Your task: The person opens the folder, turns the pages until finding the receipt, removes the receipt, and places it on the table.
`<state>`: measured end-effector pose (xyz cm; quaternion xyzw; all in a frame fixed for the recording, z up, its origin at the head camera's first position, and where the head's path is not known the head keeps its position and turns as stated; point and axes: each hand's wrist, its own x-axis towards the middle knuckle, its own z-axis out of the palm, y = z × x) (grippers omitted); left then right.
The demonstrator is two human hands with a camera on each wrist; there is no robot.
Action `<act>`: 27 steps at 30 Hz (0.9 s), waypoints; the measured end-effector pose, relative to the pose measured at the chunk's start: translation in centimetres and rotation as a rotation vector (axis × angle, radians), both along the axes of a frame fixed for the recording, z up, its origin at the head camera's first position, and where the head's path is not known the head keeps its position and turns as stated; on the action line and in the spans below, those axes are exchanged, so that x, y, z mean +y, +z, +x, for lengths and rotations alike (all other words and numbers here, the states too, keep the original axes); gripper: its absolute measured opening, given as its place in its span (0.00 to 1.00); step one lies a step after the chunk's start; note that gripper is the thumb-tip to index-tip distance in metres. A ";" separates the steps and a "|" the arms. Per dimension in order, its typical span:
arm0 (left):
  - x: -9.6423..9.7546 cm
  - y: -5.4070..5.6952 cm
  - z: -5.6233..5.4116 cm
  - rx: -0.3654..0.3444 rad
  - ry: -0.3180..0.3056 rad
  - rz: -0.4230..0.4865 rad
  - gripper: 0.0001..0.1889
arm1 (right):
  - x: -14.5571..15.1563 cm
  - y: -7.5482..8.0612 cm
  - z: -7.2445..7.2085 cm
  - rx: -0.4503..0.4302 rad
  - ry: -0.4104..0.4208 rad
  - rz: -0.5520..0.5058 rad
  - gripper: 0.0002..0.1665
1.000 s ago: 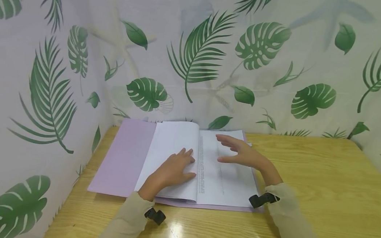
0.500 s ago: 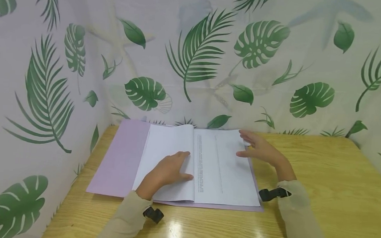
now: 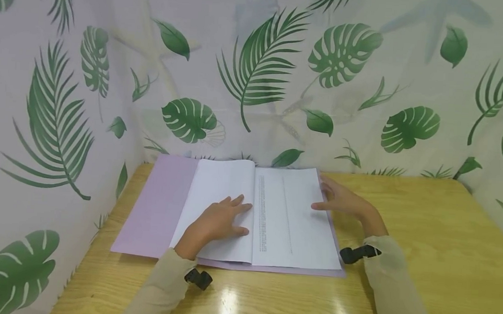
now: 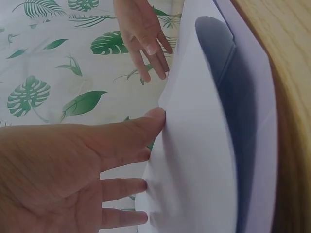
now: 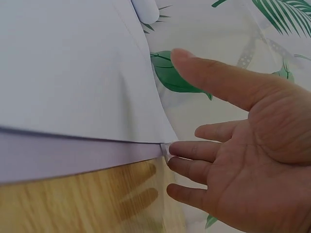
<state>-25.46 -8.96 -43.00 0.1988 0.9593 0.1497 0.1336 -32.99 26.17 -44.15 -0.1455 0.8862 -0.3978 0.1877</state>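
The folder (image 3: 150, 213) lay spread on the table (image 3: 427, 254), close to its far edge and nearer its left edge than its right. Its purple cover showed along the left side and as a strip below the white pages. Behind it hung the leaf-printed cloth (image 3: 265, 71).

The left hand (image 3: 217, 220) rested on the left page (image 3: 226, 174), fingers straight and fanned, fingertips on the paper near the fold, gripping nothing. That page bowed up beside the fold, and the left wrist view showed a shadowed gap under it.

The right hand (image 3: 345, 201) was at the right page's (image 3: 290, 226) outer edge, towards its far corner. Its thumb stood well apart from the extended fingers and lay over the paper in the head view, while the fingers reached past the edge. It had hold of nothing; whether a fingertip touched the corner could not be told.

A second ago this hand hung over the right page; it had since moved outward and lowered to the edge. The left hand's fingers had fanned out again after drawing together. The same printed column showed throughout, so no leaf had turned. In my judgement, the left side was steadied, while the right edge was reached but not grasped.
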 end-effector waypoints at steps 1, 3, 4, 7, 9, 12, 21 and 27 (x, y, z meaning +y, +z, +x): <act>0.0 0.1 0.0 -0.002 0.008 -0.002 0.36 | -0.1 0.0 -0.1 0.001 0.003 0.010 0.66; -0.1 0.2 -0.1 -0.009 0.019 -0.003 0.36 | -0.2 0.1 -0.3 0.003 0.011 0.021 0.67; -0.1 0.2 -0.1 -0.011 0.022 -0.006 0.36 | -0.3 0.1 -0.3 0.001 0.012 0.028 0.67; -0.1 0.3 -0.1 -0.020 0.021 0.001 0.36 | -0.4 0.0 -0.4 0.000 0.016 0.037 0.68; -0.1 0.2 -0.1 -0.027 0.019 0.006 0.36 | -0.4 -0.1 -0.5 -0.011 0.010 0.033 0.68; 0.0 0.2 -0.1 -0.038 0.023 0.016 0.36 | -0.3 -0.1 -0.4 -0.029 0.007 0.019 0.68; -0.1 -0.1 -0.1 -0.030 0.026 0.019 0.36 | -0.6 -0.3 -0.5 -0.028 0.019 0.017 0.69; -0.4 -0.1 0.0 -0.044 0.027 0.027 0.36 | -0.9 -0.5 -0.6 -0.026 0.019 0.013 0.68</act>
